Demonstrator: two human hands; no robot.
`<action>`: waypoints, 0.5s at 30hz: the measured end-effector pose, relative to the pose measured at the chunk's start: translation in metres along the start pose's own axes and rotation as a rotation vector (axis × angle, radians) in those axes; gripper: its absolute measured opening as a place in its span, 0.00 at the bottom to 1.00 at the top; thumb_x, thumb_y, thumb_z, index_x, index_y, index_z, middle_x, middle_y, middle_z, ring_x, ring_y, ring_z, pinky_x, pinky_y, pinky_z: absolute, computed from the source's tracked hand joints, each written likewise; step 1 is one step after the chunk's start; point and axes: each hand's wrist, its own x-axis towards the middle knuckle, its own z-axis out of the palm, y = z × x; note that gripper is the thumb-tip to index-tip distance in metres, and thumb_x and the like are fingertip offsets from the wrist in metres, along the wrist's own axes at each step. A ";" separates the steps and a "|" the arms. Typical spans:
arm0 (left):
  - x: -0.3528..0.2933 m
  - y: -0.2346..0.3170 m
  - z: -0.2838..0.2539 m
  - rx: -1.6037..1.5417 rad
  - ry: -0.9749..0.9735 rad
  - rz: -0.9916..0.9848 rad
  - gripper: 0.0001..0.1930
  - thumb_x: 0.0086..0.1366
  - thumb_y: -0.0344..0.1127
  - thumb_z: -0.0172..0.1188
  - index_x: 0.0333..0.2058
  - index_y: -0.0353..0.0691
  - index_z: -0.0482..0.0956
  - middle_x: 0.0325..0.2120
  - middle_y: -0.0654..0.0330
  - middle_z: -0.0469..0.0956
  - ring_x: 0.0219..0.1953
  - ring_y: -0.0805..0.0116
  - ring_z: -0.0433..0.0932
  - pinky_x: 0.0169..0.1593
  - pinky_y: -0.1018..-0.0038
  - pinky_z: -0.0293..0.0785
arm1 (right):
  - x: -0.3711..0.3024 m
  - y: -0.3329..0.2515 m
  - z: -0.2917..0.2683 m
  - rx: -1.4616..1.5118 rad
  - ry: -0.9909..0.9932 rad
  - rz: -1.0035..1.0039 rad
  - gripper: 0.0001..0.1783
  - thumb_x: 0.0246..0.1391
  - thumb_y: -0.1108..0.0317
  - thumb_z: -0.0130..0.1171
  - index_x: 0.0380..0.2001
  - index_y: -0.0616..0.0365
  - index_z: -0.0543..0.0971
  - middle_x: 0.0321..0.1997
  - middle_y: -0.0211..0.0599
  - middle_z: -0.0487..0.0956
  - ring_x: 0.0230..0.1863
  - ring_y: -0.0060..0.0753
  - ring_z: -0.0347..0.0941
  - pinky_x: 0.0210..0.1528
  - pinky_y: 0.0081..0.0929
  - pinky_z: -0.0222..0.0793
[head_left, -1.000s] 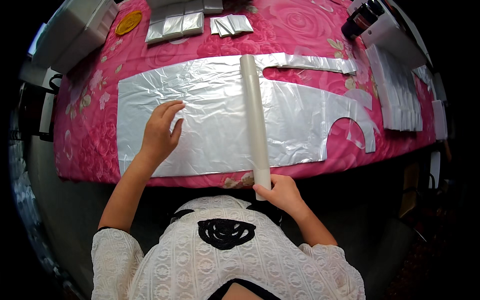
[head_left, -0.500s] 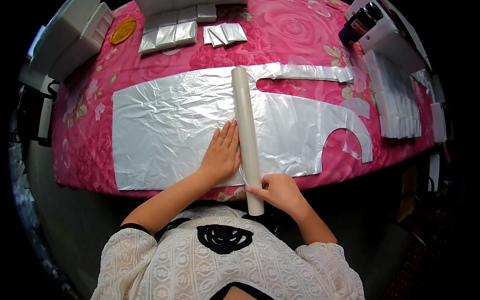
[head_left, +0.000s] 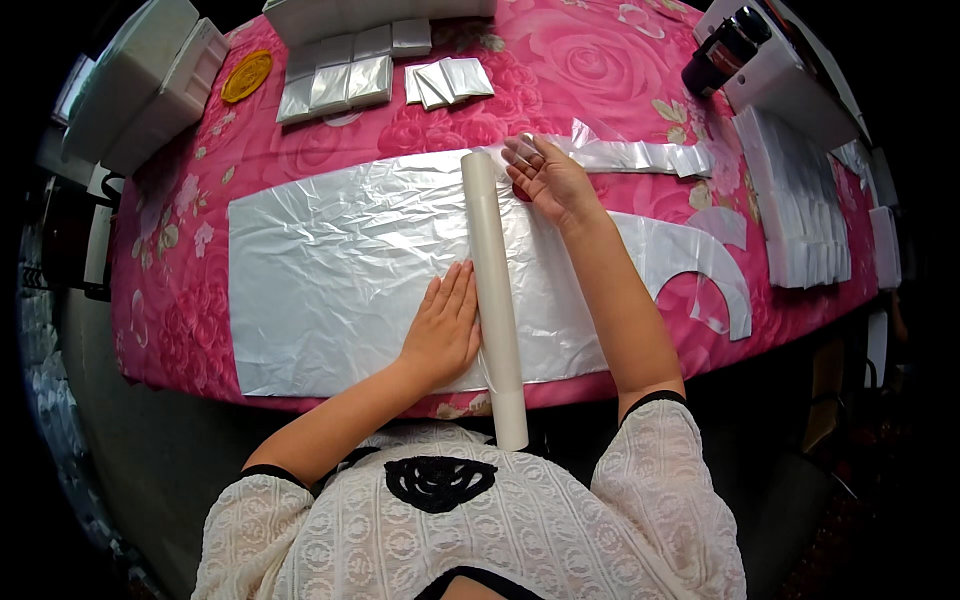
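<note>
– Checking the pale tube (head_left: 492,290): where?
– Mid-frame, near vertical, across the silvery plastic sheet (head_left: 320,290). Lower end sticks out past the table's (head_left: 600,60) lower edge.
– Left hand (head_left: 442,325)?
– Just below frame centre. Flat on the sheet, fingers straight and together, fingertips against the tube's left side.
– Right hand (head_left: 543,180)?
– Upper centre, just right of the tube's top end. Palm turned up, fingers loosely curled, slightly spread. Can't tell if it touches the sheet.
– Around them?
– Silvery packets (head_left: 350,85) upper left, dark bottle (head_left: 722,52) upper right.
</note>
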 end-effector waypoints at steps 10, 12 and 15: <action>0.001 0.002 0.001 -0.011 0.026 0.017 0.32 0.60 0.38 0.43 0.59 0.25 0.51 0.62 0.44 0.49 0.65 0.52 0.46 0.66 0.61 0.38 | -0.012 -0.194 -0.139 0.407 0.277 -0.655 0.19 0.61 0.63 0.37 0.47 0.64 0.68 0.42 0.47 0.76 0.48 0.47 0.71 0.52 0.44 0.65; 0.001 0.002 0.001 -0.001 0.034 0.020 0.32 0.59 0.38 0.43 0.59 0.25 0.51 0.62 0.44 0.50 0.65 0.52 0.46 0.66 0.61 0.38 | -0.027 -0.200 -0.123 0.364 0.100 -0.674 0.18 0.61 0.63 0.36 0.46 0.64 0.69 0.43 0.47 0.76 0.49 0.46 0.71 0.52 0.45 0.65; 0.000 0.002 0.002 -0.003 0.056 0.021 0.31 0.59 0.38 0.44 0.59 0.25 0.52 0.61 0.44 0.51 0.65 0.52 0.47 0.66 0.60 0.39 | -0.035 -0.158 -0.067 0.270 -0.269 -0.533 0.11 0.55 0.74 0.49 0.42 0.63 0.72 0.43 0.43 0.76 0.48 0.35 0.72 0.52 0.34 0.69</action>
